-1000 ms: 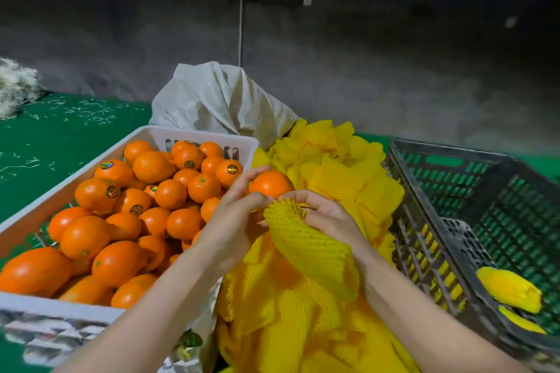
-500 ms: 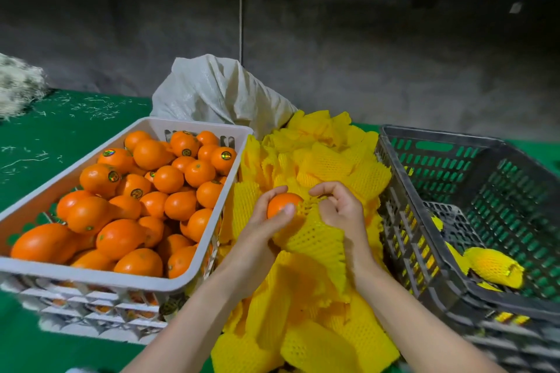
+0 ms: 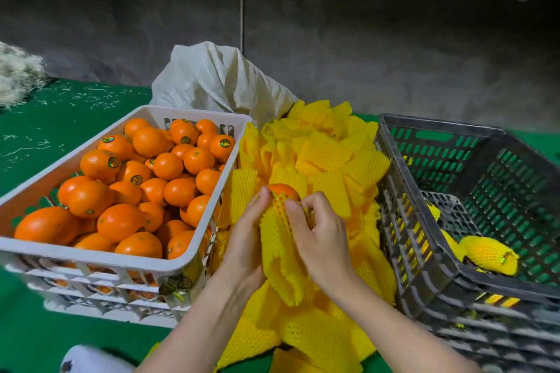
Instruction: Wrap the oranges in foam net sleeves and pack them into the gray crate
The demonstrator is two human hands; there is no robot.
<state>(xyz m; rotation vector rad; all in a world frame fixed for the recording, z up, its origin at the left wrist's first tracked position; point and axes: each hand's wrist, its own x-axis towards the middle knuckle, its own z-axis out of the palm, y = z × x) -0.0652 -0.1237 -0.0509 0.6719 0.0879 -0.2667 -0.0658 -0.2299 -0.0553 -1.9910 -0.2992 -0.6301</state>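
A dim concrete wall backs a green mat [image 3: 75, 118] flecked with white shreds. Over the heap of yellow foam nets [image 3: 330, 157] at the mat's middle, the left hand [image 3: 247, 239] cups one foam net sleeve [image 3: 277, 251], and the right hand [image 3: 322, 241] pinches the sleeve's mouth. Probably this stretches the mouth over the orange [image 3: 283, 190], whose top shows bare. Supply sits left and packing right, so each fruit likely crosses the nets. The white crate [image 3: 91, 255] holds roughly thirty bare oranges. The gray crate [image 3: 454, 130] shows three wrapped oranges [image 3: 491, 254]. One woven sack [image 3: 218, 82] stands behind.
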